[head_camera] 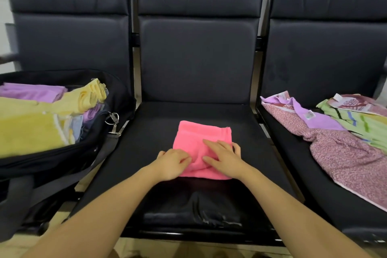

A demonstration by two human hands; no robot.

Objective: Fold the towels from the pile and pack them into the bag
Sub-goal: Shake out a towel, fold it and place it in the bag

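Note:
A pink towel (pixel 201 138), folded into a small rectangle, lies on the middle black seat (pixel 146 132). My left hand (pixel 172 163) is at its near left edge, with curled fingers pinching a raised fold. My right hand (pixel 224 157) lies flat on the near right part and presses it down with straight, spread fingers. On the left seat sits the open black bag (pixel 100 142), holding folded yellow towels (pixel 31 130) and purple towels (pixel 31 92). On the right seat lies the pile of unfolded towels (pixel 339 153): pink floral, purple and green striped.
Three black padded chairs stand in a row with high backrests (pixel 196 58). A metal clip (pixel 113 121) and a grey strap (pixel 83 172) hang from the bag's right side toward the middle seat. Narrow gaps separate the seats.

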